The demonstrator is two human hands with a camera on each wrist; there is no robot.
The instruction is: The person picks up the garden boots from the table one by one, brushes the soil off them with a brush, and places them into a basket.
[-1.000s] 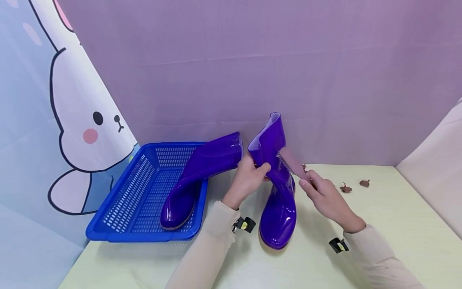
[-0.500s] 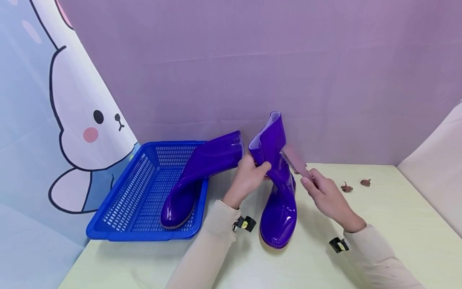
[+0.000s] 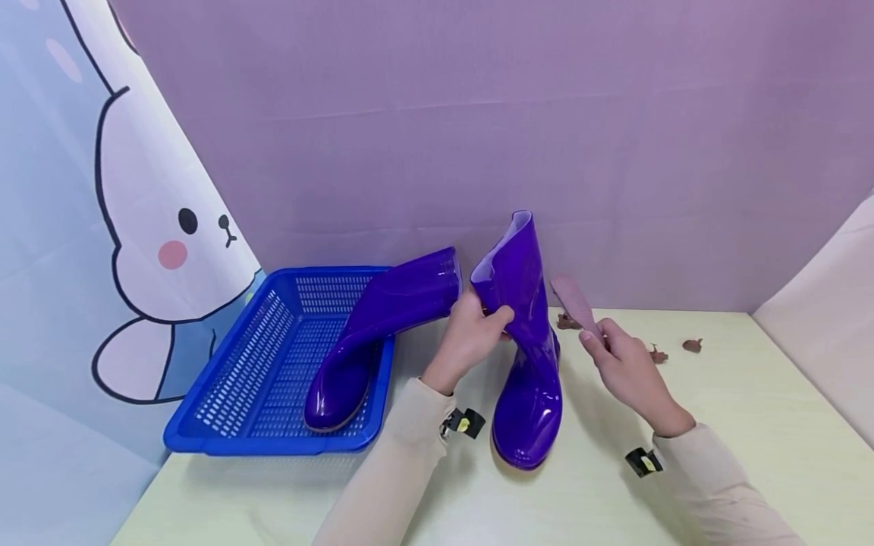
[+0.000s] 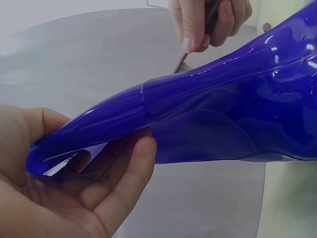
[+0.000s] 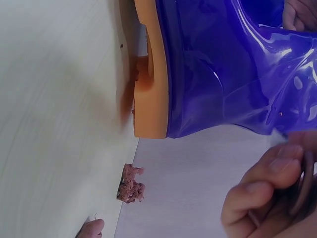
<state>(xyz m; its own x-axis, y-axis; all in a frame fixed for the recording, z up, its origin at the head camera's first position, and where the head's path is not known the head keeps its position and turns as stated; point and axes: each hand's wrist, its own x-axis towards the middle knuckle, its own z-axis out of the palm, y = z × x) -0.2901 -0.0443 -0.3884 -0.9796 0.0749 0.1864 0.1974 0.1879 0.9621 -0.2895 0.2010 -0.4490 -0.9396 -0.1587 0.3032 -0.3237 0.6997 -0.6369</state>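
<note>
A shiny purple rain boot [image 3: 529, 394] stands on the table, its orange sole showing in the right wrist view. My left hand [image 3: 471, 334] grips the upper shaft of this boot, thumb on the outside near the opening. In my right hand [image 3: 628, 371] I hold a pink brush [image 3: 573, 299] by its handle, a little to the right of the shaft and apart from it. The second purple rain boot [image 3: 403, 299] leans in a blue plastic basket [image 3: 184, 440], toe down inside and shaft over the basket's right rim. Small specks cling to the standing boot in the left wrist view.
Brown crumbly lumps lie on the pale table [image 3: 737, 425]: one lump [image 3: 567, 321] behind the brush, another lump [image 3: 658, 354] partly behind my right hand, and a third lump [image 3: 693, 345] farther right. A purple cloth backdrop [image 3: 437, 136] rises behind the table.
My right hand has drawn the brush away from the boot shaft to the right; its bristles were against or close to the shaft before. The left hand and both boots stay put.
</note>
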